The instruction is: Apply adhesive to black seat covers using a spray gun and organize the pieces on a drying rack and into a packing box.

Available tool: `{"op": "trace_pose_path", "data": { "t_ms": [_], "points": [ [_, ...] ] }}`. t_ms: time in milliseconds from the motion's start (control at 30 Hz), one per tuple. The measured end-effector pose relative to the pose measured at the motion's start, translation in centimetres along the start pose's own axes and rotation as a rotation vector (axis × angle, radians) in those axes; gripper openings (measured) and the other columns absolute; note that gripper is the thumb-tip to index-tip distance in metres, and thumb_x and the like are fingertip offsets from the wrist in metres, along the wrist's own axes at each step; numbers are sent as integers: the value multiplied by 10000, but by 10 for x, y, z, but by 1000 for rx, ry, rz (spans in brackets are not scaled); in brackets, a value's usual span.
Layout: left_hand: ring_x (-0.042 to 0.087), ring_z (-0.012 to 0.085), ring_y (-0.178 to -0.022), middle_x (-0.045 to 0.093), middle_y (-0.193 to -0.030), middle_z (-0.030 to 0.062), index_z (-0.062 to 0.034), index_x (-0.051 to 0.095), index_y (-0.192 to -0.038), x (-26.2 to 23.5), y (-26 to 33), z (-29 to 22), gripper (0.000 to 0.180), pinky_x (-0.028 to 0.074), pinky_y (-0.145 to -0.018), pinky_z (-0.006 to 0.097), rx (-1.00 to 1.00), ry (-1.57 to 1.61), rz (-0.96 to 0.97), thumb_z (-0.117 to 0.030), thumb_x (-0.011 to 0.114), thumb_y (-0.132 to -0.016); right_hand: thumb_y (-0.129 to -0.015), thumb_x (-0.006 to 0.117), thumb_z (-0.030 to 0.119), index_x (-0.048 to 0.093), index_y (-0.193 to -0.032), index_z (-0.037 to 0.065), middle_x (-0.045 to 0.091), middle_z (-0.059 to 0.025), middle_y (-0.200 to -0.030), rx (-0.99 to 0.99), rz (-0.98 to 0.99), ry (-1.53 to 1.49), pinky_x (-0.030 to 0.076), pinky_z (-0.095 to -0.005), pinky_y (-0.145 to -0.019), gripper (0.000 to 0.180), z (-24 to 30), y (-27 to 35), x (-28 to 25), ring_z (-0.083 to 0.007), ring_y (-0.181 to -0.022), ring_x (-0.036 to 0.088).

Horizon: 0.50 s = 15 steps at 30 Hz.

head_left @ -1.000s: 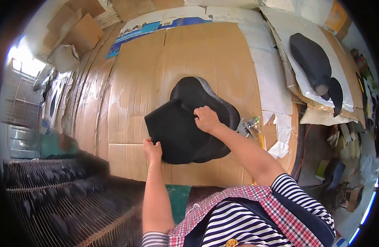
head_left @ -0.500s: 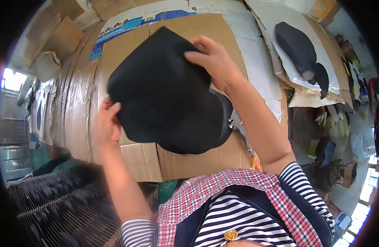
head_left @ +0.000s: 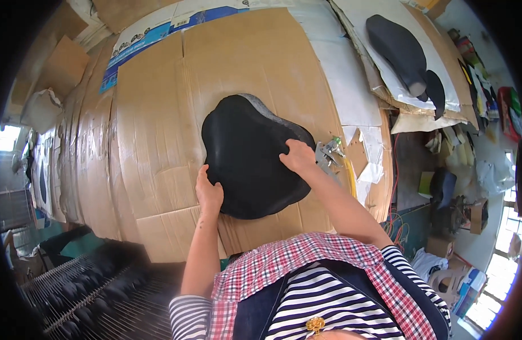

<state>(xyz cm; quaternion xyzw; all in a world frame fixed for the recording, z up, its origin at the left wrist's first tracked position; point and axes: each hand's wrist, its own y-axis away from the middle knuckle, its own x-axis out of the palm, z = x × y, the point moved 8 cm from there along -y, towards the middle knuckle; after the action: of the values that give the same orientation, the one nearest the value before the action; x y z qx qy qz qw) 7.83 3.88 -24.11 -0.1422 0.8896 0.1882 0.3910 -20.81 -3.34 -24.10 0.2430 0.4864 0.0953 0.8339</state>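
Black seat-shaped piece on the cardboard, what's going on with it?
A person is handling the black seat-shaped piece bare-handed as it lies on brown cardboard. The left-hand grip is at its left edge; the right-hand grip touches its right side. A metal tool lies just to the right.

Cardboard-covered table bears a black piece and, apparently, a metal spray gun.

The black piece looks smooth and matt, the tool metallic.
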Motion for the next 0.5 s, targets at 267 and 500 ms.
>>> {"op": "trace_pose_path", "data": {
  "t_ms": [267, 500],
  "points": [
    [501, 342, -1109, 551, -1151, 173, -47, 529, -1149, -2, -10, -10, 461, 398, -954, 361, 155, 225, 65, 89, 571, -711, -688, 637, 222, 572, -954, -14, 590, -233, -963, -267, -61, -253, 443, -418, -843, 361, -5, 11, -35, -389, -956, 543],
    [526, 340, -1018, 528, -1092, 143, -52, 551, -1082, 12, 1, -62, 386, 432, -884, 373, 257, -68, 99, 84, 561, -720, -704, 678, 212, 497, -1137, 10, 570, -190, -1081, -258, -209, -250, 428, -388, -886, 511, -54, 7, -48, -340, -1044, 522]
  ]
}}
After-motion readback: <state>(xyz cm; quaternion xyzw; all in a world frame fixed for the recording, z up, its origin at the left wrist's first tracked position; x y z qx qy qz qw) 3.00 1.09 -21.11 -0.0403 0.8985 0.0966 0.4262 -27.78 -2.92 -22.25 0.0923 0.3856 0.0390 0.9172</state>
